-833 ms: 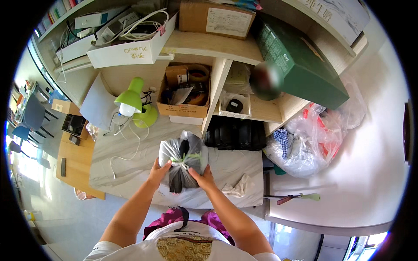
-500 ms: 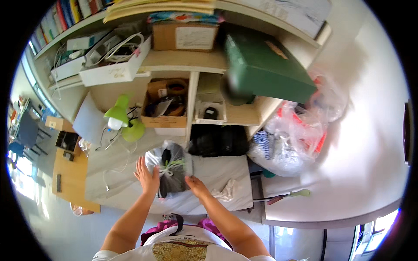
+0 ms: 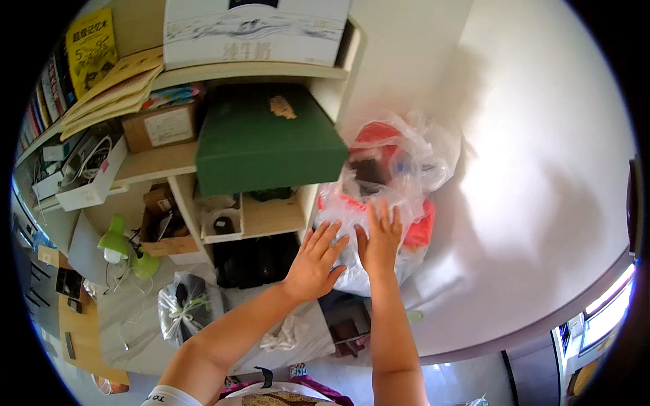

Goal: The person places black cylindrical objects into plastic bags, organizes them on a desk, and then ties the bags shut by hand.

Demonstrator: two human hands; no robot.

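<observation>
My left hand (image 3: pixel 314 261) is stretched out with its fingers apart and holds nothing. My right hand (image 3: pixel 380 238) is beside it, fingers up and spread, in front of clear plastic bags (image 3: pixel 416 145) with red and white ones among them. Whether the fingertips touch the bags, I cannot tell. The bags are piled against the wall at the shelf's right side, and something dark shows through the upper one. On the marble-patterned desk (image 3: pixel 142 342) lies a clear bag (image 3: pixel 193 304) of dark contents, tied with a pale knot, apart from both hands.
A large green box (image 3: pixel 267 145) juts out of the shelf above my left hand. Black bundled things (image 3: pixel 254 260) fill the lower cubby. A crumpled white cloth (image 3: pixel 284 335) lies near the desk's front edge. A green lamp (image 3: pixel 116 237) and a cardboard box (image 3: pixel 166 240) stand at the left.
Both my hands have left the tied bag of dark contents and moved right and up to the plastic bags. The view has swung right. The tied bag stays on the desk.
</observation>
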